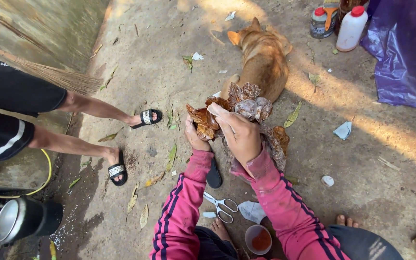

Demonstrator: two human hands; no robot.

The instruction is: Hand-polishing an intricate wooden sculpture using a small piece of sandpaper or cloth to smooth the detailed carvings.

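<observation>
Here, at frame centre, both the left hand and right hand clutch a crumpled brown-stained plastic bundle, bulging above the fingers

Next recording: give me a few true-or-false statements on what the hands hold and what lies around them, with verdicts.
1. Both hands grip a bundle of brown-stained clear bags. True: left hand, right hand.
2. The scissors are in the right hand. False: they lie on the ground between the arms.
3. A dog lies just beyond the bundle. True.
4. The small cup near the person holds blue liquid. False: its contents are reddish orange.
5. The white bottle has a red cap. True.
</observation>
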